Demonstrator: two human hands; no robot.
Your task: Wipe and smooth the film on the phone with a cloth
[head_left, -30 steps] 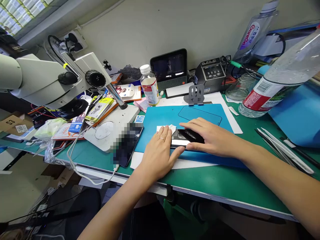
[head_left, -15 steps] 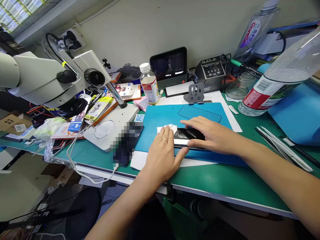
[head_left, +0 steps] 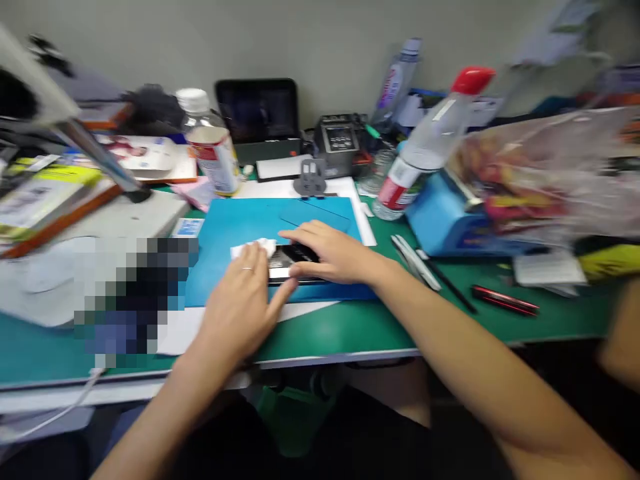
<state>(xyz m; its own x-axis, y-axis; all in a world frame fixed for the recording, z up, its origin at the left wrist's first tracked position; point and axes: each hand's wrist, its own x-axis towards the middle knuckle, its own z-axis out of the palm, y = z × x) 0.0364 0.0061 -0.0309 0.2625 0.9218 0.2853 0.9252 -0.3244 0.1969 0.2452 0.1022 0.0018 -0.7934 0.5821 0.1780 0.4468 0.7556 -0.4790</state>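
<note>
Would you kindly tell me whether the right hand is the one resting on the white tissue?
No, the left hand rests on the white tissue, while the right hand spans the dark device.

The black device [head_left: 301,253] looks glossy, the crumpled white tissue [head_left: 269,247] papery and matt, the blue mat [head_left: 237,217] smooth and dull, the sheet [head_left: 179,332] under it white paper, the green surface [head_left: 340,330] smooth with a faint sheen, the pole [head_left: 100,157] shiny metal, and the red-capped bottle [head_left: 434,137] clear, glossy plastic.
</note>
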